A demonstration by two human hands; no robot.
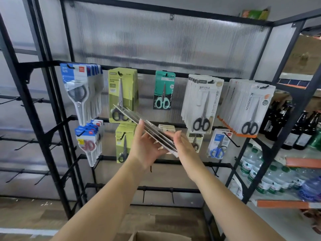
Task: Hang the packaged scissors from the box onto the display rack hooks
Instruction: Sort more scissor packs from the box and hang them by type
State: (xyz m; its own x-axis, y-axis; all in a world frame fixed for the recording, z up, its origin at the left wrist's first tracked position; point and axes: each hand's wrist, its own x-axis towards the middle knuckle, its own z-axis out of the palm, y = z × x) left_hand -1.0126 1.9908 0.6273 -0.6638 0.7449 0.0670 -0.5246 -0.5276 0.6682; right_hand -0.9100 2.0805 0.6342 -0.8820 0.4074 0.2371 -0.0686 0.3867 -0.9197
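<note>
Stack of packaged scissors (pixel 147 132) held edge-on before the display rack (pixel 173 74), long axis slanting from far left down to near right, left hand (pixel 145 148) gripping beneath, right hand (pixel 180 145) flat-fingered against its near-right end, box (pixel 156 236) below.

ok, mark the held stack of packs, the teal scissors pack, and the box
held stack of packs (pixel 147 126), head view, edge of the stack above the hands
teal scissors pack (pixel 164 90), head view, card middle
box (pixel 156 236), head view, top rim
</note>
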